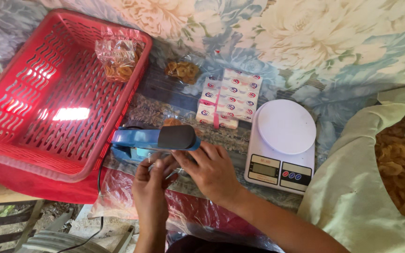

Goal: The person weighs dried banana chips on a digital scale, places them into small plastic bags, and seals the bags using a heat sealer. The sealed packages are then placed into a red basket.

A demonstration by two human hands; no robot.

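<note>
Hands (183, 180) over floral cloth (315, 42); red basket (48, 103) alongside.

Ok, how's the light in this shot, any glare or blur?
Head view: daylight, mostly sharp; bright glare patches blow out the red basket floor; the white scale top is nearly washed out; the left hand and right hand are slightly soft below the blue sealer.

A floral cloth (305, 42) in cream and blue covers the surface. Bright daylight falls from the left. Below the edge lie bare ground (57, 215), a grey frame (29, 220) and a black cable (94, 234).
</note>
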